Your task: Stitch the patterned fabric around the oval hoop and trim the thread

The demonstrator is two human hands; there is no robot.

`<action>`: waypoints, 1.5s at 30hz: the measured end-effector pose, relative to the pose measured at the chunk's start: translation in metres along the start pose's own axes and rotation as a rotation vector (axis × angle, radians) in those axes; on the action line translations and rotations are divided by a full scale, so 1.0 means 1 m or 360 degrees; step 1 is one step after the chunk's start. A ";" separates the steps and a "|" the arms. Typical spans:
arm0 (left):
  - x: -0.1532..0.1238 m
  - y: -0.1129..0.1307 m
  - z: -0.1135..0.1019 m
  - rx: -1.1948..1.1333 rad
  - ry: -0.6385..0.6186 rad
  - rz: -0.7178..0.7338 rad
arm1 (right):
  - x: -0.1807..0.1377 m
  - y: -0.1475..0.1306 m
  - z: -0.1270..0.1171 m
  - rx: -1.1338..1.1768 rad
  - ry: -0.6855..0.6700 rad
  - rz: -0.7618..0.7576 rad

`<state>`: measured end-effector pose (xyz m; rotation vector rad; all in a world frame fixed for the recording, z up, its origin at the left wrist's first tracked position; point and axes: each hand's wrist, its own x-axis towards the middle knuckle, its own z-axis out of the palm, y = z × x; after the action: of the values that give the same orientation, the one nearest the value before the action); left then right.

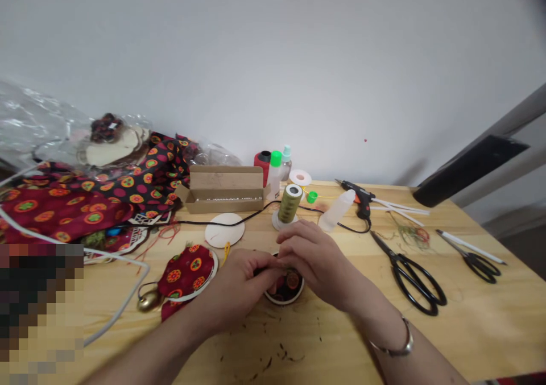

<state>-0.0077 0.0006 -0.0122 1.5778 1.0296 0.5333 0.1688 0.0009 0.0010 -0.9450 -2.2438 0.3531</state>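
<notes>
A round disc covered in dark patterned fabric [284, 294], with a pale rim, lies on the wooden table between my hands. My left hand [245, 285] grips its left side, thumb on the fabric and fingers closed at the edge. From above, my right hand [318, 260], a silver bracelet at the wrist, pinches the disc's upper edge close to the left fingertips. Both hands hide much of that edge. Left of them is a red patterned fabric-covered disc [191, 271], with a brass bell [149, 299] beside it. A spool of olive thread [290, 203] stands just behind my right hand.
Black-handled scissors [416, 280], smaller scissors [480, 265] and a glue gun [360, 197] lie to the right. A translucent squeeze bottle [336, 211] and an open cardboard box [226, 200] are behind. Patterned fabric [128, 186] is heaped at left; a black cord [200, 223] crosses the table.
</notes>
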 end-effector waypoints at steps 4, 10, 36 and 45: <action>-0.002 0.001 -0.004 -0.0109 -0.0188 0.0024 | 0.002 0.006 -0.007 0.0688 -0.0113 0.0360; -0.004 0.002 -0.007 -0.0557 -0.0224 -0.0085 | 0.001 0.016 0.001 0.1567 -0.0276 0.0906; 0.009 -0.004 -0.010 -0.0774 0.0449 -0.0080 | 0.001 -0.002 0.030 0.2130 0.0136 0.1433; 0.006 0.002 -0.008 -0.0612 0.0549 -0.0070 | 0.003 -0.010 0.029 0.2212 0.0138 0.1432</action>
<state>-0.0102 0.0096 -0.0094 1.1429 1.1338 0.9364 0.1423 -0.0031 -0.0144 -0.9667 -0.8479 1.8537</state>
